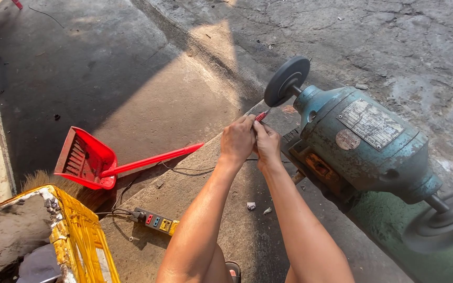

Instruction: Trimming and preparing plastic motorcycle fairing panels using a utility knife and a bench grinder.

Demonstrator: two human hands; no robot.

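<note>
My left hand (237, 140) and my right hand (267, 144) are pressed together around a small red-handled tool (261, 115). Its metal tip points up at the lower edge of a dark round grinding wheel (287, 80). That wheel is on the left shaft of a worn blue-green bench grinder (363, 144) with metal plates on its housing. A second dark wheel (444, 221) sits on the grinder's right shaft, at the lower right. Whether the tip touches the wheel is too small to tell.
A red dustpan (87, 160) with a long handle lies on the concrete floor to the left, beside a straw broom (45, 179). A power strip (155, 221) with coloured sockets and a cable lies near my left arm. A yellow, battered container (77, 236) is at lower left.
</note>
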